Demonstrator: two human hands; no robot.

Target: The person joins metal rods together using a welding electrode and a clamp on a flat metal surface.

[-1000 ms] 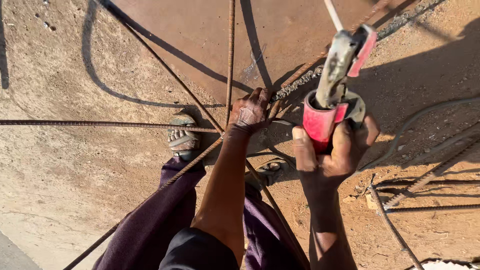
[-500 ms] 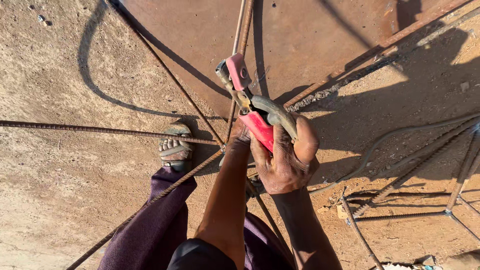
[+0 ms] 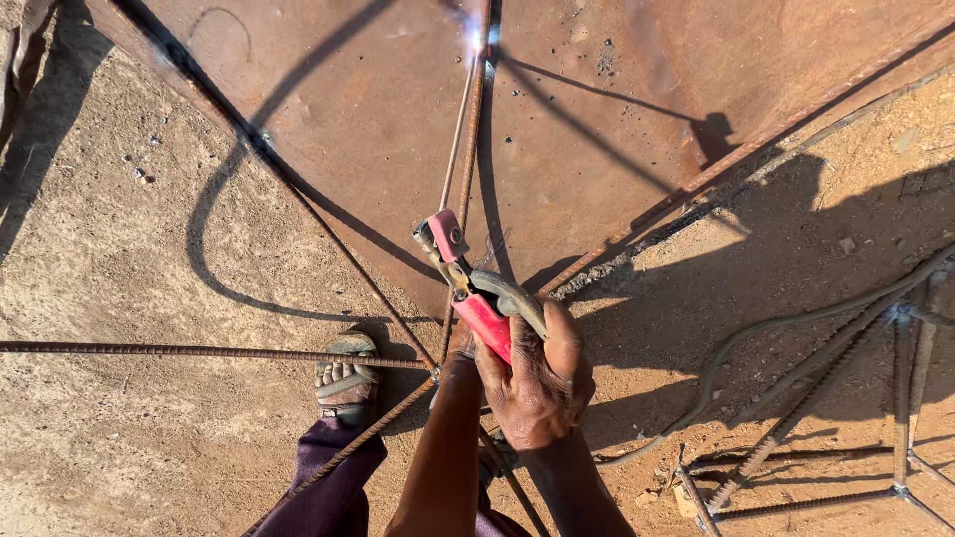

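My right hand (image 3: 537,383) grips a red-handled welding electrode holder (image 3: 468,293). A thin electrode rod (image 3: 456,149) runs up from its jaws alongside an upright rebar (image 3: 476,129). A bright welding spark (image 3: 491,35) glows at the rod's tip, on the rebar near the top edge. My left hand (image 3: 460,348) is mostly hidden behind the holder. It sits low on the same rebar, where several bars cross, and seems closed around it. A rusty steel plate (image 3: 348,119) lies beneath the bars.
My sandalled foot (image 3: 345,378) stands on sandy ground beside a horizontal rebar (image 3: 179,350). A diagonal rebar (image 3: 348,447) crosses my trouser leg. A welding cable (image 3: 756,333) curves off to the right. A rebar frame (image 3: 895,398) lies at the right edge.
My right hand swung the holder down from upright at the right to the upright rebar. The electrode now reaches the bar's upper part, where a spark has appeared. The view has shifted up.
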